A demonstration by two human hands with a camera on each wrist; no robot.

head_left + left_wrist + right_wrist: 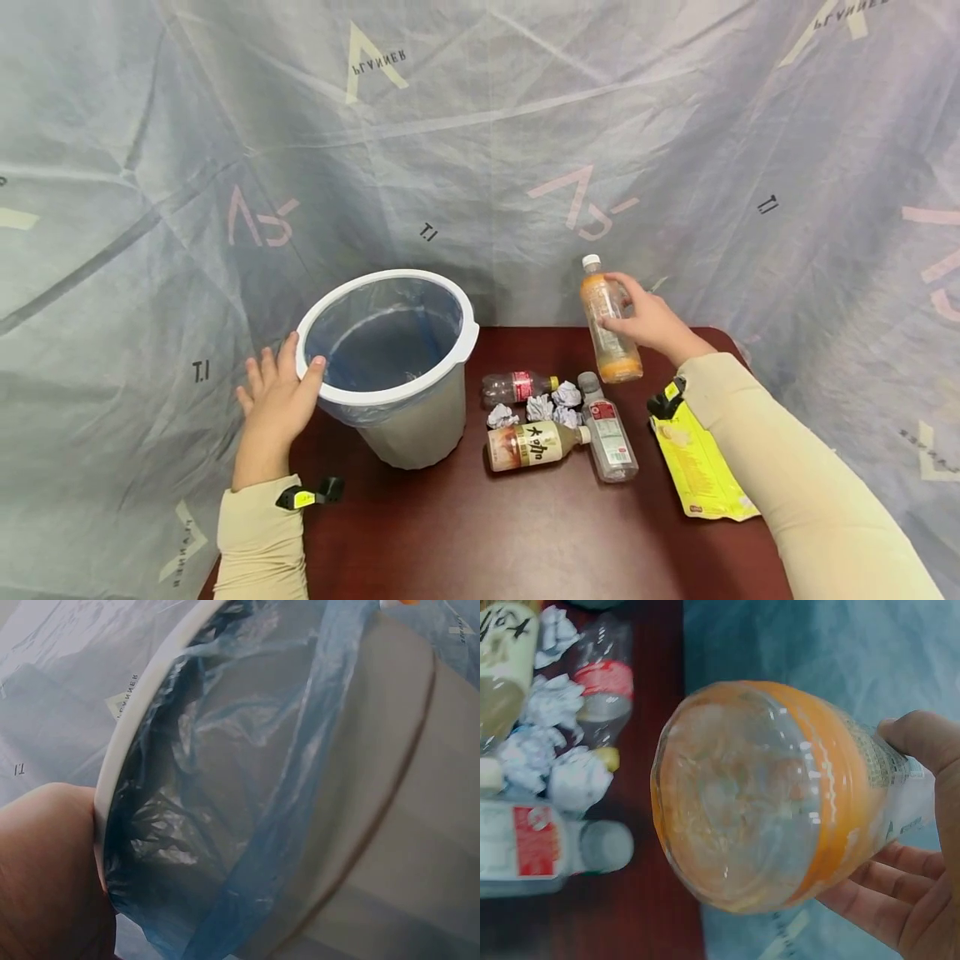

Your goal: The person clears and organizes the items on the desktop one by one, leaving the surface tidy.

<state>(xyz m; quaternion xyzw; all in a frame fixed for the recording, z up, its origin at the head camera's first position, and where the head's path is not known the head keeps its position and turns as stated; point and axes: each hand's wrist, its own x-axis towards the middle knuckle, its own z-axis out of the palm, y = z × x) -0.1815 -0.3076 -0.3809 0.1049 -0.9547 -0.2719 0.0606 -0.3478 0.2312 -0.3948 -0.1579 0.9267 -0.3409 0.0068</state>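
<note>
My right hand [648, 321] grips a clear plastic bottle [606, 321] with an orange label and white cap, held tilted above the back right of the table. Its round base faces the camera in the right wrist view, with the thumb on one side and fingers on the other. On the left, a grey trash bin [420, 425] with a white rim stands lined with a blue plastic bag [247, 900]. My left hand [279, 400] rests against the rim's left side, fingers spread and straight.
Right of the bin lie a cola bottle [522, 386], several crumpled paper balls [539, 407], a coffee bottle [528, 446] and a clear bottle with a red and white label [611, 442]. A yellow packet [705, 462] lies under my right forearm. Grey sheeting [480, 167] hangs around the table.
</note>
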